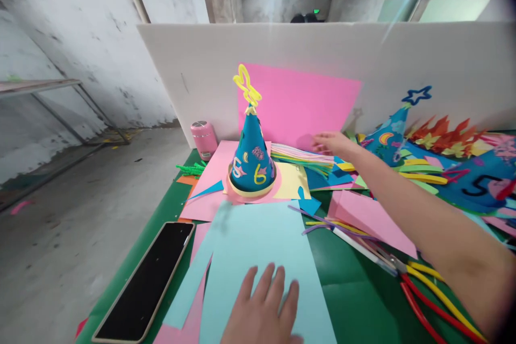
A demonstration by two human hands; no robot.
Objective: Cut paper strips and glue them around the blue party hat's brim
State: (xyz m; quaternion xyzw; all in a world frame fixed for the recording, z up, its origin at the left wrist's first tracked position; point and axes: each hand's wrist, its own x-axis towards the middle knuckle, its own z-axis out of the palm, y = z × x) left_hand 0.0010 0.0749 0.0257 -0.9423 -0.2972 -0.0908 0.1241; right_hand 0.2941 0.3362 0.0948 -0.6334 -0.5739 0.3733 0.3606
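My left hand is over the light blue paper in front of me, fingers spread and nothing in them. My right hand reaches to the back, in front of a pink sheet leaning on the white board. Its fingers are stretched out to the left, just above a bundle of pastel pipe cleaners; I see nothing in them. Between the hands and to the left stands a blue paper cone hat, with numbers stuck on it and a bent yellow pipe cleaner on top.
A phone lies at the table's left edge, with a pink cylindrical device behind. Red-handled pliers, a white pen and loose pipe cleaners lie under my right arm. More decorated hats stand at the right. A white board closes the back.
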